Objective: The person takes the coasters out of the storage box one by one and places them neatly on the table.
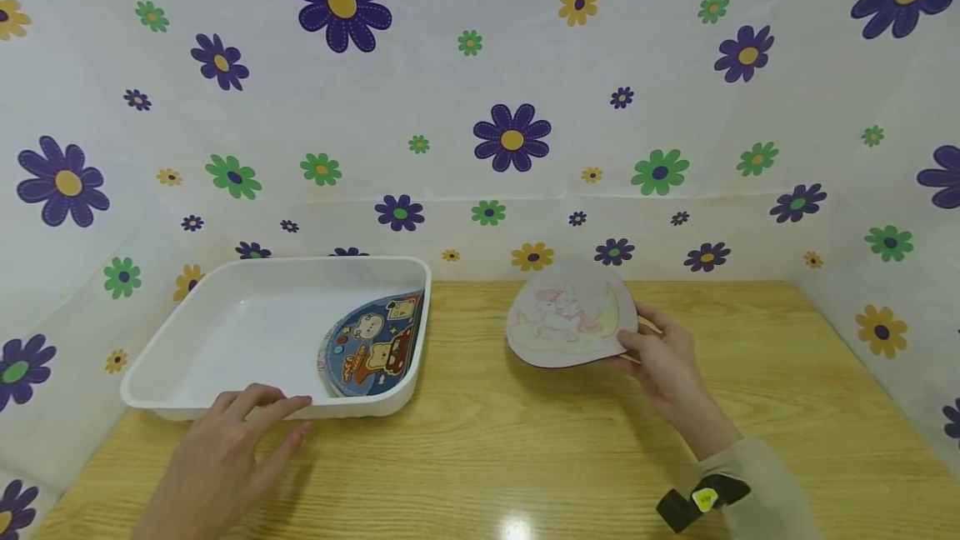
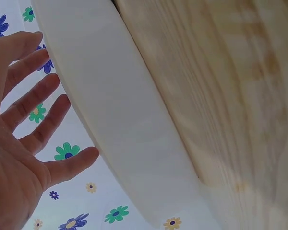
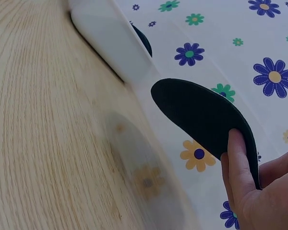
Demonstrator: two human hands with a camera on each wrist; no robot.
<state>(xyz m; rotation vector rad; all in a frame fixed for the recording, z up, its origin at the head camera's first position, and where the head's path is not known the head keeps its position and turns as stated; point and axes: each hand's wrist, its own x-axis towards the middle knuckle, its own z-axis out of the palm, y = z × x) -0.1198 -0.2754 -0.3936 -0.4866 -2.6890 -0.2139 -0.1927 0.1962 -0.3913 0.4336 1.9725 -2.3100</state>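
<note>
My right hand [image 1: 663, 361] pinches the right edge of a rounded mouse pad [image 1: 562, 332], thumb on top and fingers beneath. Its pale face carries a pink unicorn and a yellow moon. From the right wrist view, the pad's black underside [image 3: 197, 112] shows, raised off the table. On the left stands a white tray [image 1: 262, 340], where a blue cartoon-printed mouse pad [image 1: 371, 344] leans against the right wall over at least one other pad edge. At the tray's front rim rests my left hand [image 1: 232, 440]; its fingers [image 2: 36, 103] are spread and fairly straight in the left wrist view.
A wooden table [image 1: 480, 457] lies under everything. Behind and at both sides hangs a white sheet [image 1: 435, 90] printed with purple, green and yellow flowers. The tray's far side stands close to the back sheet. A black strap [image 1: 705, 502] crosses the right sleeve.
</note>
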